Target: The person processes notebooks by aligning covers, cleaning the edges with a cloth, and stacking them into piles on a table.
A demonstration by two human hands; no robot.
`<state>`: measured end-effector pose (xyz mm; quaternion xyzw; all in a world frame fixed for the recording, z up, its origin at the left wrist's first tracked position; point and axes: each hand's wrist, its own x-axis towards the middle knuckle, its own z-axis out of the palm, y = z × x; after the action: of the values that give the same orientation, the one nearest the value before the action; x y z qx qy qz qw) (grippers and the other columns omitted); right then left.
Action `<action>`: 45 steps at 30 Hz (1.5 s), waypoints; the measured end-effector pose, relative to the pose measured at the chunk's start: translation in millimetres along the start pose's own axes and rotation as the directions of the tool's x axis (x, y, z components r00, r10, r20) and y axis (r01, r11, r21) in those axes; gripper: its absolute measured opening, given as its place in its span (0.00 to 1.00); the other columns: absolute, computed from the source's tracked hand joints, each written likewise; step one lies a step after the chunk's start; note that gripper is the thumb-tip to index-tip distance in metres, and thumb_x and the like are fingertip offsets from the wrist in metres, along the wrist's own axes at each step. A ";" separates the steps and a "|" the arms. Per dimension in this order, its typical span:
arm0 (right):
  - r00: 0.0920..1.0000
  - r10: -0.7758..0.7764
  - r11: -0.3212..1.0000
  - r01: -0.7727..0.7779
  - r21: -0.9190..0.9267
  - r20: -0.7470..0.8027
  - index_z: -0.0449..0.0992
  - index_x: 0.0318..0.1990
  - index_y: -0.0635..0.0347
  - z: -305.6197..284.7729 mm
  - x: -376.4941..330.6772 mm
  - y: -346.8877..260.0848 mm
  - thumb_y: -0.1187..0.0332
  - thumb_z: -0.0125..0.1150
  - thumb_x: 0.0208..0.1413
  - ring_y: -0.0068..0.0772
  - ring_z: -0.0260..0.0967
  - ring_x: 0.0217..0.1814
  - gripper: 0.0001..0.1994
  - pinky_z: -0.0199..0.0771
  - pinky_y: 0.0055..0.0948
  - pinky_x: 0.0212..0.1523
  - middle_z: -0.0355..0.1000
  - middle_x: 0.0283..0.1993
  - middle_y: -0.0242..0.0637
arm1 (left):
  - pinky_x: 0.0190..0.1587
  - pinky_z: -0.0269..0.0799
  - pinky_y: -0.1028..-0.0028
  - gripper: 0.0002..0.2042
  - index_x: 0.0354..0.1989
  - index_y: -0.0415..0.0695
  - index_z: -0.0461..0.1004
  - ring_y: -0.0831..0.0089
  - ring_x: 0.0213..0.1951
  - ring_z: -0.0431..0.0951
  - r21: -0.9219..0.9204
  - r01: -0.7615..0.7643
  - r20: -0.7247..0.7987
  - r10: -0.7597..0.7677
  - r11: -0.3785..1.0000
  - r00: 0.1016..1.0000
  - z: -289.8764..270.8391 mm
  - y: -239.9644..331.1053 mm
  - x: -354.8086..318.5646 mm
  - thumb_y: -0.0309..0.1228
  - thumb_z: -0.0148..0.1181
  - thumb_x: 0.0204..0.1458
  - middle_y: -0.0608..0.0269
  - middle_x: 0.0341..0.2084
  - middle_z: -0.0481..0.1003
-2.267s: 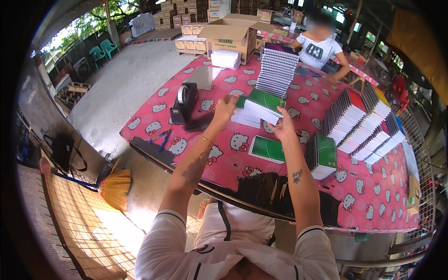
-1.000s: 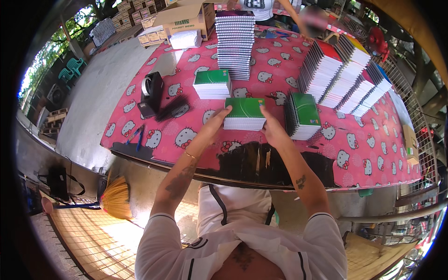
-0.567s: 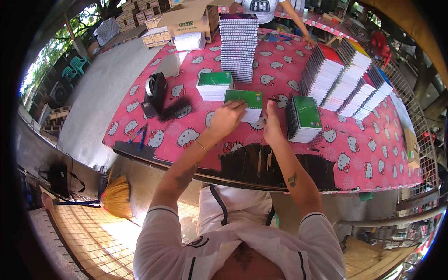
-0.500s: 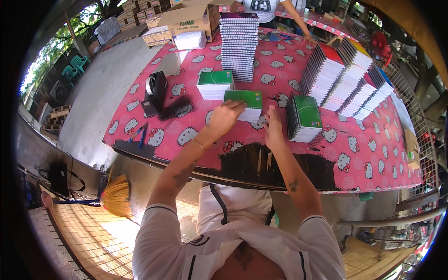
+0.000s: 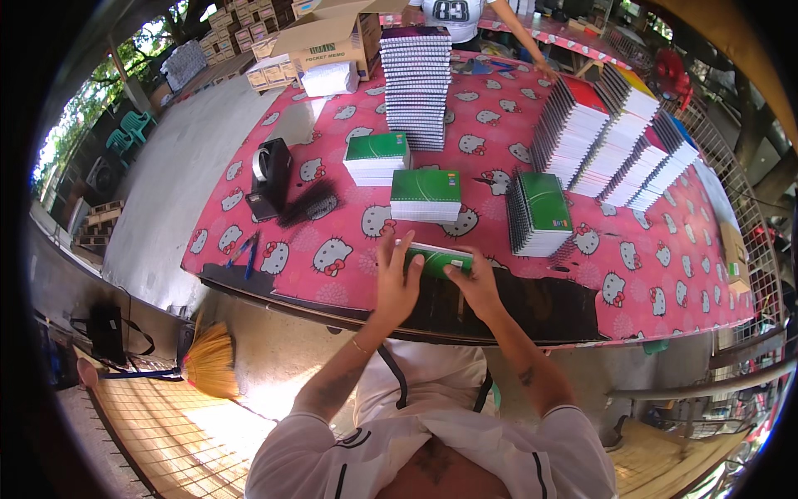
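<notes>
A small green-covered notebook (image 5: 435,261) is held between both my hands, low over the near edge of the table and tilted, with a white page edge showing along its top. My left hand (image 5: 399,279) grips its left end, and my right hand (image 5: 474,285) has the right end, thumb on the cover. Just beyond lies a stack of green notebooks (image 5: 426,186), with another green stack (image 5: 376,148) behind it to the left. To the right stands a spiral-bound green stack (image 5: 546,204), black coils facing left.
A black tape dispenser (image 5: 270,179), loose black binding coils (image 5: 310,205) and a blue-handled tool (image 5: 243,254) lie left on the pink table (image 5: 332,287). A tall spiral notebook stack (image 5: 416,90) stands behind; red-topped stacks (image 5: 573,133) stand right. A person (image 5: 465,21) is across the table.
My hands have drawn back from the middle green stack toward the table's near edge. A green notebook is now between them, where before my left hand rested on the stack.
</notes>
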<state>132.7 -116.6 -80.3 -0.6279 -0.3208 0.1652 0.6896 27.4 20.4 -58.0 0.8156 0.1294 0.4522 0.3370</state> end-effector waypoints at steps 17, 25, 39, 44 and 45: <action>0.983 0.134 0.988 -0.143 0.065 0.122 0.71 0.57 0.62 -6.3 4.1 -15.5 0.73 0.65 0.58 0.18 0.68 0.46 0.19 0.69 0.22 0.48 0.73 0.46 0.31 | 0.47 0.73 0.59 0.17 0.52 0.38 0.73 0.52 0.44 0.74 0.703 -0.207 0.297 -0.016 0.681 0.955 -130.7 -190.8 93.8 0.29 0.61 0.54 0.50 0.44 0.74; 0.990 0.135 0.991 -0.136 0.011 0.040 0.69 0.60 0.59 -17.4 -1.4 -2.8 0.72 0.67 0.56 0.20 0.67 0.46 0.23 0.69 0.23 0.48 0.71 0.46 0.33 | 0.37 0.73 0.58 0.09 0.44 0.41 0.73 0.52 0.35 0.77 0.518 -0.023 -0.009 0.033 0.855 0.999 -85.3 -111.8 83.8 0.24 0.58 0.55 0.53 0.35 0.76; 0.974 0.122 0.993 -0.121 -0.017 0.191 0.78 0.53 0.65 -12.1 -2.4 -6.2 0.69 0.63 0.62 0.18 0.70 0.47 0.14 0.70 0.22 0.49 0.78 0.46 0.31 | 0.36 0.74 0.71 0.14 0.51 0.36 0.68 0.68 0.34 0.80 -0.189 0.284 0.127 -0.263 0.940 0.956 -67.6 -28.5 30.7 0.35 0.53 0.66 0.57 0.38 0.79; 0.977 0.117 0.993 -0.119 -0.003 0.177 0.78 0.53 0.66 -13.8 -4.3 -7.2 0.70 0.63 0.62 0.17 0.70 0.46 0.14 0.70 0.21 0.49 0.78 0.45 0.30 | 0.33 0.72 0.72 0.11 0.49 0.39 0.75 0.66 0.31 0.78 -0.013 0.140 0.375 -0.125 0.990 0.919 -78.3 -11.7 18.3 0.29 0.61 0.60 0.54 0.35 0.77; 0.977 0.108 0.994 -0.108 -0.006 0.185 0.78 0.53 0.66 -12.7 -4.1 -8.4 0.70 0.63 0.62 0.17 0.70 0.46 0.14 0.70 0.21 0.48 0.78 0.45 0.30 | 0.34 0.72 0.72 0.11 0.48 0.38 0.76 0.69 0.31 0.78 0.000 0.087 0.382 -0.080 0.996 0.921 -78.8 -9.0 17.2 0.27 0.61 0.59 0.53 0.35 0.77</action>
<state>136.4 -130.2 -73.1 -0.6250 -0.3485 0.2606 0.6481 -27.2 70.0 -24.1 0.8789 0.0922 0.2712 0.3814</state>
